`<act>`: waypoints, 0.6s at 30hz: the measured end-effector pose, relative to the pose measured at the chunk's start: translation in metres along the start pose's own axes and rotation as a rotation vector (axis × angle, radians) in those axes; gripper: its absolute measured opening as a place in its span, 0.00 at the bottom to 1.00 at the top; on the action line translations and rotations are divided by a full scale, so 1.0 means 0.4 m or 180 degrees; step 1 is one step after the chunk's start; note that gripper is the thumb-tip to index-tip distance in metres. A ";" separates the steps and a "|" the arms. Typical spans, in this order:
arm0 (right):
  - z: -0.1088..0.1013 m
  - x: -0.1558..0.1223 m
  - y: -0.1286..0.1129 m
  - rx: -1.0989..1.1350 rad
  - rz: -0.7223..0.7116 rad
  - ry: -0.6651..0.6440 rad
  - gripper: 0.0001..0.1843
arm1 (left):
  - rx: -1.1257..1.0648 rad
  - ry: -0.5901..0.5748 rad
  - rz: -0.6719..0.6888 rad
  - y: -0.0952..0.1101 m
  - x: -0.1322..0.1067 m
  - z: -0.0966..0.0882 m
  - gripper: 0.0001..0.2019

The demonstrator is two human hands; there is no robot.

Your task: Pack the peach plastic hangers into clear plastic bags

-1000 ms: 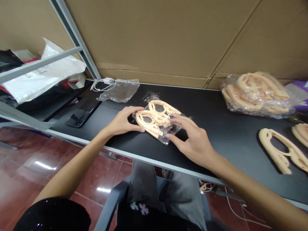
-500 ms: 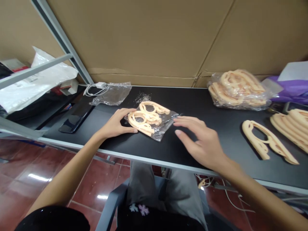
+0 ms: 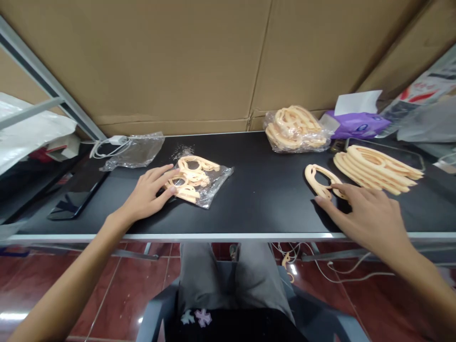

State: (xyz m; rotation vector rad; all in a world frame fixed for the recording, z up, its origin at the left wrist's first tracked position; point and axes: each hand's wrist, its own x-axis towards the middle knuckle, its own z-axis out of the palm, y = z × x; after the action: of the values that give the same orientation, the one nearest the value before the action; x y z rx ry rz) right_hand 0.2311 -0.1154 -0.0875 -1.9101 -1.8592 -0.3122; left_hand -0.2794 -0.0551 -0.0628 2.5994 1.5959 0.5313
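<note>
A clear plastic bag lies on the black tabletop, with cream-coloured folded hangers inside it. My left hand rests at the bag's left edge, fingers spread and thumb apart, touching it lightly. Over on the right, a single cream folded hanger lies flat on the table. My right hand has its thumb and fingers closed around the near part of that hanger; the palm hides some of it. Just behind this hand is a fanned pile of similar hangers.
A filled bag of hangers stands against the cardboard wall, beside a purple tissue pack. To the left lie an empty clear bag, a white charger cable and a dark phone. Small crumbs are scattered behind the bagged hangers.
My right hand has moved away from the bag to the single hanger on the right and taken hold of it. My left hand's fingers have loosened on the bag. The view has turned right.
</note>
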 end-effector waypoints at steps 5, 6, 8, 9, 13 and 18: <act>0.003 0.005 -0.011 0.0368 -0.0047 -0.0088 0.26 | 0.0088 -0.0138 -0.0074 0.071 0.013 -0.007 0.25; 0.001 0.007 -0.017 0.0504 -0.0072 -0.0078 0.27 | 0.0113 -0.0015 -0.0103 0.094 0.021 -0.009 0.25; -0.003 0.010 -0.034 0.0777 -0.0094 -0.0049 0.28 | 0.0115 0.0266 -0.0074 0.147 0.044 -0.013 0.24; -0.006 0.012 -0.047 0.0896 -0.0098 -0.0040 0.28 | 0.0121 0.0340 -0.0018 0.176 0.057 -0.014 0.24; -0.025 0.018 -0.121 0.1320 -0.0042 -0.0040 0.26 | 0.0294 0.0156 0.0076 0.277 0.115 -0.014 0.17; -0.068 0.015 -0.246 0.2133 -0.0452 -0.0244 0.21 | 0.0211 0.0236 -0.0088 0.305 0.146 0.009 0.06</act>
State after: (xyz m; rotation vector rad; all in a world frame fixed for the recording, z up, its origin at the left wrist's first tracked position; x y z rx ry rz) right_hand 0.1384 -0.1242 -0.0452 -1.3489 -1.8373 0.3157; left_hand -0.1499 -0.0607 -0.0244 2.6303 1.6972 0.5894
